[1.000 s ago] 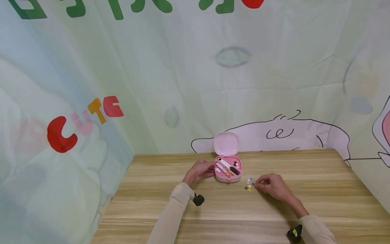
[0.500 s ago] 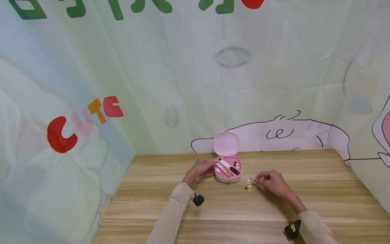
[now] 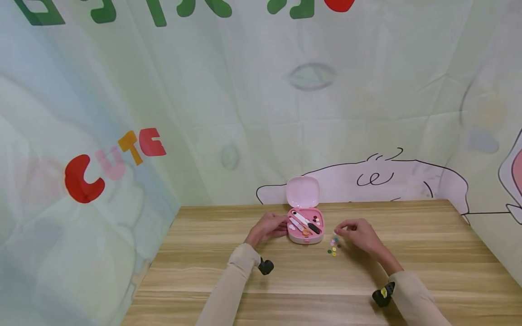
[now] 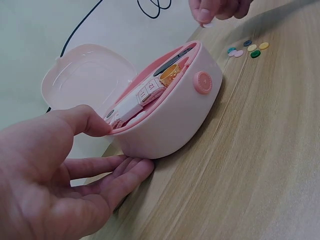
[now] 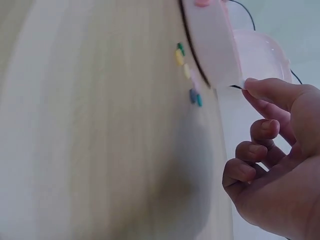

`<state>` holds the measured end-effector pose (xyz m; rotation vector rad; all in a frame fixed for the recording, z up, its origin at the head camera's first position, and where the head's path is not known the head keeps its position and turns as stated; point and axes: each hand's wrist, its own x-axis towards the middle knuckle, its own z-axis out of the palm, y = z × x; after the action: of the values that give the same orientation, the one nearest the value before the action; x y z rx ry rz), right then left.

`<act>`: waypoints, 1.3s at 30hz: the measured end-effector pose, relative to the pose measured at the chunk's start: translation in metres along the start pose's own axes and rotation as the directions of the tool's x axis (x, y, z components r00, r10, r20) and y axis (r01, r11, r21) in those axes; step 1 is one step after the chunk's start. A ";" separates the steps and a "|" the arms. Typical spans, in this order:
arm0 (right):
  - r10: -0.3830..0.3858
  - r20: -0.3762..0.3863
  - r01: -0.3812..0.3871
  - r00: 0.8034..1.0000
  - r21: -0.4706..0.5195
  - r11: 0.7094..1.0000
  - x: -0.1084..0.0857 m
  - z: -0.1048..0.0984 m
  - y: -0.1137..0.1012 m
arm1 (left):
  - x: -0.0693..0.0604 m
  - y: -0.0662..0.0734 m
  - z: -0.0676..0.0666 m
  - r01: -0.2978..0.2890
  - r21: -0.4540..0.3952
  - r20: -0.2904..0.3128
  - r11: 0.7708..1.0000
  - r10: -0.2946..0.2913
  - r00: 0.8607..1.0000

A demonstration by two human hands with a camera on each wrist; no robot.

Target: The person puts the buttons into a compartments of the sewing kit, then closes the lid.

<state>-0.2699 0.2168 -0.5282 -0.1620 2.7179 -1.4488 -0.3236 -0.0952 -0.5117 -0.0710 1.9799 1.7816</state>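
A small pink and white sewing box (image 3: 295,239) stands on the table with its lid (image 3: 303,192) raised. My left hand (image 3: 267,227) grips its left side, thumb at the rim and fingers low against the wall, as the left wrist view shows. Inside lie a tape measure (image 4: 149,91), a gold-orange ring-like piece (image 4: 170,73), a black-handled tool (image 3: 313,227) and several small buttons. To the right of the box, my right hand (image 3: 360,236) pinches a white button (image 4: 208,24) between thumb and forefinger, above the table.
Several loose buttons, among them a green button (image 4: 255,53) and a yellow button (image 4: 264,45), lie on the wooden table (image 3: 228,280) right of the box. A printed cloth backdrop (image 3: 228,113) hangs behind the table edge. Dark cords show behind the lid.
My right hand has lifted away from the loose buttons with the white button, moving up and left toward the box. The left hand and the box have stayed in place.
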 end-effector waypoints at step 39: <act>0.168 -0.004 -0.163 0.986 0.209 0.964 0.047 0.037 -0.054 | -0.001 0.003 0.001 0.021 -0.001 -0.004 1.000 -0.021 1.000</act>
<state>-0.3098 0.1506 -0.5036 0.0891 2.5030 -1.6776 -0.3231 -0.0947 -0.5086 -0.0951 1.9733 1.7709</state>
